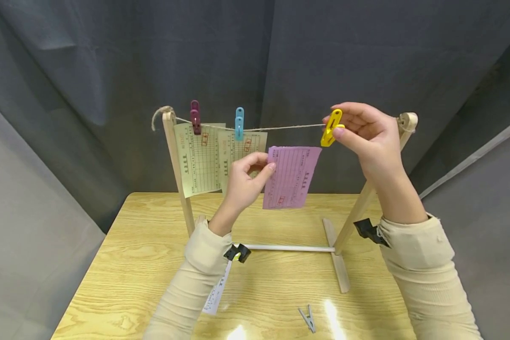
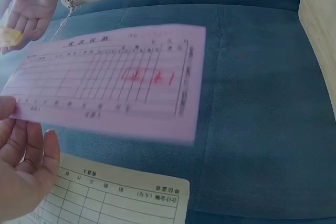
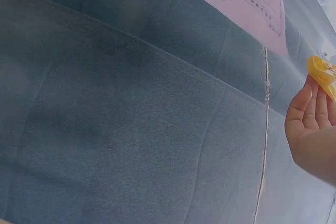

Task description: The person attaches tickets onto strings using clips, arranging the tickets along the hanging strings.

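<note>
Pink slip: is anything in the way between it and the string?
Nothing visible stands between the pink slip in the left hand and the string; in the head view, the stretch above it looks bare. The blue clip and the yellow clip in the right hand sit off to either side.

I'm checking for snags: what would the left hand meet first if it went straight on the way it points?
Probably the string, seen above the pink slip that the left hand holds; depth is unclear.

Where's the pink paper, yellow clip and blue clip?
Pink paper [image 1: 292, 177], head view: middle of the sheet.
Yellow clip [image 1: 330, 129], head view: middle of its body.
Blue clip [image 1: 239, 124], head view: middle of its body.
</note>
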A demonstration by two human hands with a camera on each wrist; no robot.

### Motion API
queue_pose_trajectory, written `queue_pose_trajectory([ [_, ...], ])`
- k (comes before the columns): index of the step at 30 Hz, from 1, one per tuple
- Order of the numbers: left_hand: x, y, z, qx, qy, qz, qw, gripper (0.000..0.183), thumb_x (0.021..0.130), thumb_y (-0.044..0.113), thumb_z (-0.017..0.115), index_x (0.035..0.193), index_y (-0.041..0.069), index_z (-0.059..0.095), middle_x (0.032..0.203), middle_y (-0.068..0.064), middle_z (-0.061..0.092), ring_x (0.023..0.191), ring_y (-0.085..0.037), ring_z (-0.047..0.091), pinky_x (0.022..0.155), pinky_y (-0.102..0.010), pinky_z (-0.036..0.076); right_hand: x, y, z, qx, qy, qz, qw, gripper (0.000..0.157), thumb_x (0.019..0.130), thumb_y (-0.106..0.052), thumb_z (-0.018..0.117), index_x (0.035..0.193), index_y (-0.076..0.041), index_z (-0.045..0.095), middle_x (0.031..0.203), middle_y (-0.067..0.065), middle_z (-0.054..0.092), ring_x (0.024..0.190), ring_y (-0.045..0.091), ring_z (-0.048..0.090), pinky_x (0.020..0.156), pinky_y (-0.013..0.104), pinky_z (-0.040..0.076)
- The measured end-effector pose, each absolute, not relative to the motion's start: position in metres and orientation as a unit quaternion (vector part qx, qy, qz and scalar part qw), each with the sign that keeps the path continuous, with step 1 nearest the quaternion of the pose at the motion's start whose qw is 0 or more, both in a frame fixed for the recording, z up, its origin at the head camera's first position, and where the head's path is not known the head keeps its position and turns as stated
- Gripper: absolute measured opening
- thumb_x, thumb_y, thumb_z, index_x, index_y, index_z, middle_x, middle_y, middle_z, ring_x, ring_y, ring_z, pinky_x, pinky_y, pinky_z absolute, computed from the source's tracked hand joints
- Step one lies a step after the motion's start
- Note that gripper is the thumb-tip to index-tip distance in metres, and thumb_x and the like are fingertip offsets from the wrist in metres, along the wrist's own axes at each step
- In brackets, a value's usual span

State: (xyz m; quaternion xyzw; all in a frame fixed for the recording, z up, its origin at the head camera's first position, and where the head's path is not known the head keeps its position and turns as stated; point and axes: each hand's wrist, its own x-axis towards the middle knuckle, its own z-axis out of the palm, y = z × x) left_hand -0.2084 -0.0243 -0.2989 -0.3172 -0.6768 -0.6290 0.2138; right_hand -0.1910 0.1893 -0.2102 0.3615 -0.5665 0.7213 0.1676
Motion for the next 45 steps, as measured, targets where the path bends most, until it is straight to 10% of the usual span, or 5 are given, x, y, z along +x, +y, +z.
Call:
queue_pose_trajectory([
  [45,-0.226,-0.013,-0.297,-0.232,-0.639,-0.708,0.188,0.014,0.085,-0.002,0.060,0.093,-0.012,0.062,0.087,-0.023,0.064,0.070,-0.008,0.057,0.064,-0.023,0.049,-0.223,0.161,-0.183,0.257,-0.631,0.716,0.154,0.011,0.077,0.009,0.065,0.087,0.008,0.067,0.080,0.010,0.068,0.075,0.020,0.064,0.073,0.025,0.050],
])
